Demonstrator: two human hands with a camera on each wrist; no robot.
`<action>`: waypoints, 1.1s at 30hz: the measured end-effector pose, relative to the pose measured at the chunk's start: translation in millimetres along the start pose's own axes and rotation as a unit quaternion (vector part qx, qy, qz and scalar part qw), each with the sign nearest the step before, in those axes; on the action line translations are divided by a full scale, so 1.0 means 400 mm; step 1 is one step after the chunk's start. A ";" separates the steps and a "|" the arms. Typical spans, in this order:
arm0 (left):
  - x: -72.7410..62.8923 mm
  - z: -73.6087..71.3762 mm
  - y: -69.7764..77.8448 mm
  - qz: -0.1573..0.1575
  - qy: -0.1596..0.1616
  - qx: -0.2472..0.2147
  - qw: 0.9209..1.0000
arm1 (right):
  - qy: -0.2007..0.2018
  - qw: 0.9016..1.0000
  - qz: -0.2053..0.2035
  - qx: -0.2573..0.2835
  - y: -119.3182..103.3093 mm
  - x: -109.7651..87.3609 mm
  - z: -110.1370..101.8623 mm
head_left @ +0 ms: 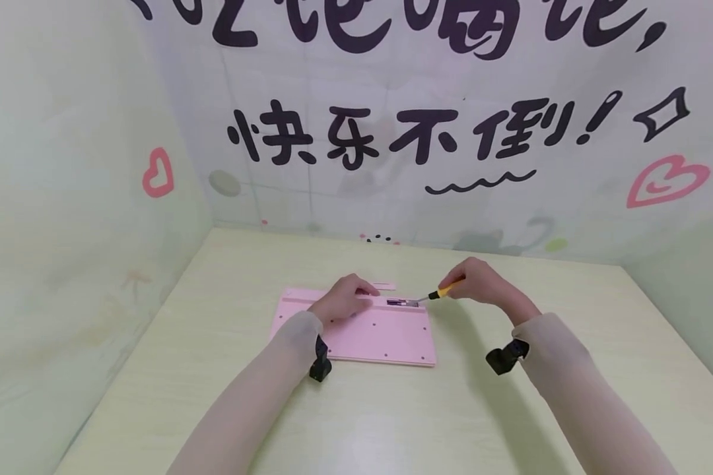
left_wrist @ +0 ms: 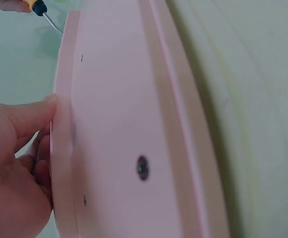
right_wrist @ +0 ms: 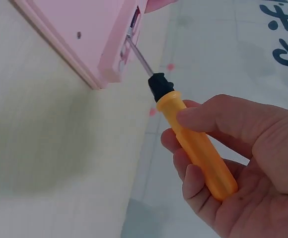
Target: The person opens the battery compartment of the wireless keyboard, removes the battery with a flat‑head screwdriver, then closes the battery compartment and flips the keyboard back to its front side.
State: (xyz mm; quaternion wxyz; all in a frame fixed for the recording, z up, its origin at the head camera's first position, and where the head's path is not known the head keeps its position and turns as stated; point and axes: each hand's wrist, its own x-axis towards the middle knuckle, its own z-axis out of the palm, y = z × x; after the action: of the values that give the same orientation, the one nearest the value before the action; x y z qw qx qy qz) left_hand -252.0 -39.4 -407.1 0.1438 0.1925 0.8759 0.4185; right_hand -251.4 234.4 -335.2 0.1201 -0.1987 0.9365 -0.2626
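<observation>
A pink keyboard [head_left: 401,336] lies underside up on the table, with dark screws dotted over its back. In the raised bar along its far edge is an uncovered battery slot [head_left: 396,302] with something dark and shiny inside. My left hand [head_left: 343,300] grips that bar; the left wrist view shows the thumb on its edge and curled fingers [left_wrist: 43,153] behind. My right hand [head_left: 474,280] holds a screwdriver [right_wrist: 196,148] by its yellow handle. The metal tip reaches into the right end of the slot; its exact contact is too small to tell.
Just beyond the keyboard lies a thin pink strip [head_left: 384,286], possibly the slot's cover. The pale wooden table [head_left: 356,422] meets a white printed cloth wall [head_left: 344,204] at the back. Black wrist cameras [head_left: 507,357] sit on both wrists.
</observation>
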 end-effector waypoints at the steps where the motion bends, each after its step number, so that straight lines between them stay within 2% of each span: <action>1: 0.000 0.001 0.000 -0.001 0.000 0.002 1.000 | -0.006 1.000 -0.002 -0.015 -0.012 0.006 -0.005; 4: 0.000 0.003 0.000 -0.006 0.001 0.003 1.000 | -0.027 0.997 -0.006 -0.073 -0.057 0.026 -0.018; 8: -0.001 0.006 -0.005 -0.006 0.002 -0.002 1.000 | -0.055 0.988 0.001 -0.146 -0.126 0.055 -0.023; 11: 0.000 0.008 -0.008 -0.002 0.004 -0.001 1.000 | -0.074 0.982 0.013 -0.171 -0.162 0.072 -0.017; 13: 0.000 0.008 -0.008 -0.001 0.005 -0.001 1.000 | -0.072 0.981 0.008 -0.179 -0.168 0.078 -0.015; 17: 0.004 0.007 -0.006 -0.010 0.004 -0.007 1.000 | -0.060 0.986 0.007 -0.153 -0.127 0.073 -0.019; 23: 0.010 0.005 -0.003 -0.006 -0.001 -0.014 1.000 | -0.020 0.999 -0.009 -0.042 -0.020 0.025 -0.008; 26: 0.010 0.003 -0.004 -0.007 -0.004 -0.016 1.000 | 0.002 1.000 -0.003 -0.004 0.016 0.001 0.009; 33: 0.008 0.003 -0.007 -0.006 0.000 -0.009 1.000 | 0.034 0.999 -0.011 0.031 0.054 -0.035 0.045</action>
State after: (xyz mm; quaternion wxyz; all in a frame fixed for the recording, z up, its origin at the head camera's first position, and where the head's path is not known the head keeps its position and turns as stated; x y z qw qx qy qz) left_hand -255.0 -38.8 -410.3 0.1482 0.1857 0.8733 0.4253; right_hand -239.8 249.2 -359.9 0.0914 -0.1964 0.9292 -0.2995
